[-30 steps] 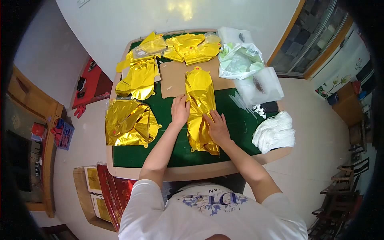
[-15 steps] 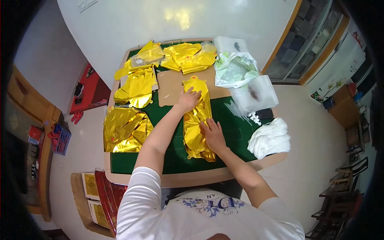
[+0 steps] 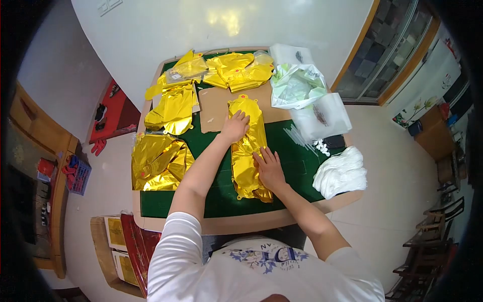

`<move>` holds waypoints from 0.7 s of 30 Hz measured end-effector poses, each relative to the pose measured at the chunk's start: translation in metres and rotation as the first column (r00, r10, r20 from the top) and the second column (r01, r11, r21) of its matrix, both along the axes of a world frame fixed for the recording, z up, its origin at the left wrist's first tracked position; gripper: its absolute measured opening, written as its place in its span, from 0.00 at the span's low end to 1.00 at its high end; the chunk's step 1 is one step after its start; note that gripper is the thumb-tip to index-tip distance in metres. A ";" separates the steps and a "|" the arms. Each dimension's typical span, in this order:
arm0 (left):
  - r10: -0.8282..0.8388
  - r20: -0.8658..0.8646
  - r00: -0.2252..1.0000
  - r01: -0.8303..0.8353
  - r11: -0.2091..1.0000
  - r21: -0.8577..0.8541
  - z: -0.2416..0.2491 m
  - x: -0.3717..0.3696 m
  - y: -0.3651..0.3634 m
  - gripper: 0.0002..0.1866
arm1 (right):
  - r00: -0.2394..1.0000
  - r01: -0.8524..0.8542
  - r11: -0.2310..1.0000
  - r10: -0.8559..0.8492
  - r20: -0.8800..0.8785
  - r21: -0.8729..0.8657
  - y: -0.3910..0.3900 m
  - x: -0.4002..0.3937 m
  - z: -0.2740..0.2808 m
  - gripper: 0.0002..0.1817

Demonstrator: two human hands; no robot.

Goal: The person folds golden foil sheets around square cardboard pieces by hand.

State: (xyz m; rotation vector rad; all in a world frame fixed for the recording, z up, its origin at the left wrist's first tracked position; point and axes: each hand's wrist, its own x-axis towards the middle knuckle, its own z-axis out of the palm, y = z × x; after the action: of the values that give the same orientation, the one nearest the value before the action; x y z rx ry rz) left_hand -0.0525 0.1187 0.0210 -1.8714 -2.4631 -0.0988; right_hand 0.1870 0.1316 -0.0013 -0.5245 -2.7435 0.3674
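A long, flat gold foil balloon (image 3: 248, 151) lies lengthwise in front of me, its far end on a piece of cardboard (image 3: 214, 108) and the rest on the green table top (image 3: 214, 204). My left hand (image 3: 235, 127) rests on the upper left part of the foil, fingers stretched out. Lower down, my right hand (image 3: 270, 168) presses on its right edge with the fingers spread. Both hands lie flat on the foil without gripping it. Small tabs stick out at both ends of the balloon, and a red dot marks its far end.
More gold foil balloons (image 3: 161, 163) lie along the left and far sides. To the right are a white plastic bag (image 3: 298, 88), clear plastic packs (image 3: 322, 118), thin clear sticks (image 3: 298, 137), small white pieces (image 3: 321, 147) and a white bundle (image 3: 341, 173).
My left hand has slid slightly toward the left edge of the foil. The foil's upper part looks flatter and smoother. My right hand has hardly moved.
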 end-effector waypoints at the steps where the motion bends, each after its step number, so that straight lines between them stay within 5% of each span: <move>1: 0.031 0.095 0.995 -0.049 0.979 0.197 0.000 0.000 -0.001 0.22 | 1.000 0.003 1.000 -0.003 -0.003 -0.010 0.000 0.000 0.001 0.23; 2: 0.042 0.193 0.980 -0.114 0.919 0.377 -0.002 0.000 -0.004 0.20 | 1.000 0.003 1.000 -0.004 -0.003 -0.014 -0.001 0.000 0.002 0.23; 5: 0.104 0.369 0.923 -0.293 0.813 0.503 -0.003 0.002 -0.026 0.17 | 1.000 0.011 1.000 -0.011 0.005 -0.021 0.000 -0.001 0.000 0.22; 8: 0.028 0.266 0.963 -0.171 0.832 0.529 -0.017 0.001 -0.038 0.16 | 1.000 0.026 0.999 -0.026 0.009 0.025 0.000 -0.001 -0.003 0.23; 14: 0.235 0.201 0.951 -0.275 0.939 0.204 -0.014 -0.004 -0.034 0.19 | 0.999 0.024 0.999 -0.025 0.022 0.035 0.000 -0.001 -0.002 0.22; 21: 0.262 0.159 0.952 -0.286 0.944 0.161 -0.025 -0.014 -0.026 0.22 | 1.000 0.004 1.000 -0.005 0.015 0.002 0.001 0.000 -0.002 0.23</move>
State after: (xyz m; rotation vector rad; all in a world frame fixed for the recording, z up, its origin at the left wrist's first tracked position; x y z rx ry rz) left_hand -0.0663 0.0925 -0.0041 -1.4796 -2.6706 -0.4383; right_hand 0.1868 0.1327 -0.0035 -0.5347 -2.7560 0.3606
